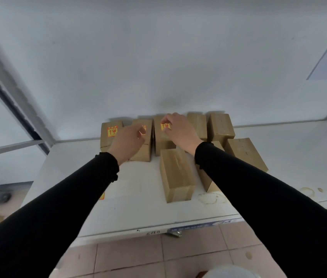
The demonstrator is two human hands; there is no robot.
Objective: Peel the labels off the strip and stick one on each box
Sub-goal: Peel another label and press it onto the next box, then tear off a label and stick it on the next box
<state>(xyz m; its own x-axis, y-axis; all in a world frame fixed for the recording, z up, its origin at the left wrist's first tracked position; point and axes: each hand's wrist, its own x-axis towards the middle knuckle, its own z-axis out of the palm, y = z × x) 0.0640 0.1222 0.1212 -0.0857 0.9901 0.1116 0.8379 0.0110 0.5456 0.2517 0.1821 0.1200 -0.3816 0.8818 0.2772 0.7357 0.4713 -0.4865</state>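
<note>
With our right hand (pixel 175 128) pinching a label (pixel 165 127) onto the third box (pixel 161 137) and our left hand (pixel 130 138) loosely curled beside it – holding nothing we can see – a skewed press risks creasing the label.

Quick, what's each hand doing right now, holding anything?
Left hand: fingers curled, over the second brown cardboard box; holding anything cannot be told.
Right hand: fingertips on the orange label of the third box.

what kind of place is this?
Probably a small packing or shipping workroom: taped cardboard boxes in rows on a plain white table, some with orange handling labels, against a bare wall, tiled floor below.
</note>
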